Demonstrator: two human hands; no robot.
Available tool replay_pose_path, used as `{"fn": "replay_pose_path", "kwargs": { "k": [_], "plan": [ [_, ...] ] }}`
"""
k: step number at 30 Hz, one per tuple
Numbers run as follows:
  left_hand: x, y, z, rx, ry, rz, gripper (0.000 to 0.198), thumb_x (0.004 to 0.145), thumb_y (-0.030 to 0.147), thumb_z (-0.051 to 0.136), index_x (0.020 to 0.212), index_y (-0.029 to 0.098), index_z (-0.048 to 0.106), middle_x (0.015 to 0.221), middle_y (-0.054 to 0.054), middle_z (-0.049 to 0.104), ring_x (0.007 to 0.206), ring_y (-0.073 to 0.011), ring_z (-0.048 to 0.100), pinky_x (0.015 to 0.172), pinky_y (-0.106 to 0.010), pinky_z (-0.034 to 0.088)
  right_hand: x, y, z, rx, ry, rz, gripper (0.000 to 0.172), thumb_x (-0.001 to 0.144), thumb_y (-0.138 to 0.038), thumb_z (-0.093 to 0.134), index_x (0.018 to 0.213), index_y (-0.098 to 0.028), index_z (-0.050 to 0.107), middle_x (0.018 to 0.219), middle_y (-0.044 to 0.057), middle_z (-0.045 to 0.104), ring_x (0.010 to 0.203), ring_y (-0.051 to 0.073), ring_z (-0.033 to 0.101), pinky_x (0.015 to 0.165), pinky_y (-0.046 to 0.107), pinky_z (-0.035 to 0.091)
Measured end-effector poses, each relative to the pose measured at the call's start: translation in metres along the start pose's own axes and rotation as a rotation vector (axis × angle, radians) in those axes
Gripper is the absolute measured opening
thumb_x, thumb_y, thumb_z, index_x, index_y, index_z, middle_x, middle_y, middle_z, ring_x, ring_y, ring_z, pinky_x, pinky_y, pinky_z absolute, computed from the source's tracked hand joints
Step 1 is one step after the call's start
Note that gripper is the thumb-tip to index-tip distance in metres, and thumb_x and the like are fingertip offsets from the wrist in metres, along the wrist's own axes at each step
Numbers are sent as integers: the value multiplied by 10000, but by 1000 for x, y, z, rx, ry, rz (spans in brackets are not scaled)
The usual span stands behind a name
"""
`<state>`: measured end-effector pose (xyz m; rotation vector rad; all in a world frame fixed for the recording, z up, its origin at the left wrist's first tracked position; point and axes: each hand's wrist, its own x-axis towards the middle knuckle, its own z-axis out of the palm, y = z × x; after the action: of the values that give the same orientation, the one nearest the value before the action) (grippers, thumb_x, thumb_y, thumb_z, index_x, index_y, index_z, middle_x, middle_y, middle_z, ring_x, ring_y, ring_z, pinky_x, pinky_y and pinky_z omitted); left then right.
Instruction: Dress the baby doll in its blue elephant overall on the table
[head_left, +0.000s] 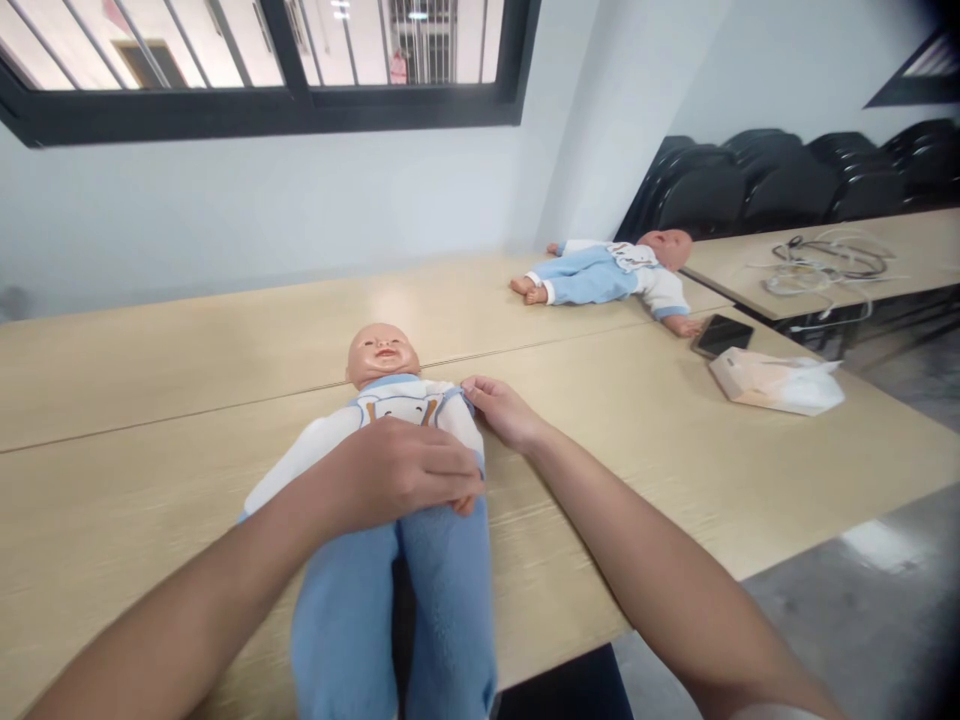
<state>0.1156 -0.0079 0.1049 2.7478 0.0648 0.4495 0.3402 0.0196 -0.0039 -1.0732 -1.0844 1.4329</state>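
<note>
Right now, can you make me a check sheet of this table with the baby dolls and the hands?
Surface: pale wooden table, a seam across it.
Job's things: near doll on its back, blue trousers, white top.
Clutter: second doll, dark phone, soft white packet, all far right.
Hands: left hand across the near doll's waist; right hand at its shoulder cloth; grip unclear.
Cables: tangled bundle on the neighbouring table.
Surroundings: black chairs, barred window.

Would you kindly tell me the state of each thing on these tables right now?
Near doll, on its back, dressed.
Left hand, resting on its belly.
Right hand, touching its shoulder.
Far doll, lying down, dressed.
Phone, face up, screen dark.
Cables, tangled.
</note>
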Motion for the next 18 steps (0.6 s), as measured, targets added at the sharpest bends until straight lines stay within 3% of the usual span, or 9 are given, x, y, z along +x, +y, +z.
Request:
{"fn": "replay_pose_path", "kwargs": {
  "k": [4,9,13,18],
  "plan": [
    [3,20,-2,-138,10,-40,219,1068,199,477,990,233,679,1004,20,771,927,-104,713,893,-238,520,3,-3,4,56,17,21,401,754,-544,808,830,-198,620,725,-39,605,672,122,488,646,262,399],
    [8,40,1,-75,-5,32,241,1065,198,470,983,242,691,962,14,765,938,-120,721,842,-233,544,10,-5,12,150,-56,79,384,744,-519,837,861,-197,664,773,-15,686,705,141,579,678,279,466],
    [7,44,3,-45,-2,18,242,1066,197,468,966,229,686,977,8,754,901,-110,714,790,-223,539,10,-4,11,196,-111,121,340,741,-454,863,865,-183,700,806,-1,723,730,142,612,712,281,496],
    [2,42,-9,-52,0,-41,265,1070,200,465,959,257,699,957,40,768,863,-93,712,781,-211,536,-6,-12,-3,189,-168,172,284,804,-418,805,937,-171,757,996,61,775,944,198,689,877,325,542]
  ]
}}
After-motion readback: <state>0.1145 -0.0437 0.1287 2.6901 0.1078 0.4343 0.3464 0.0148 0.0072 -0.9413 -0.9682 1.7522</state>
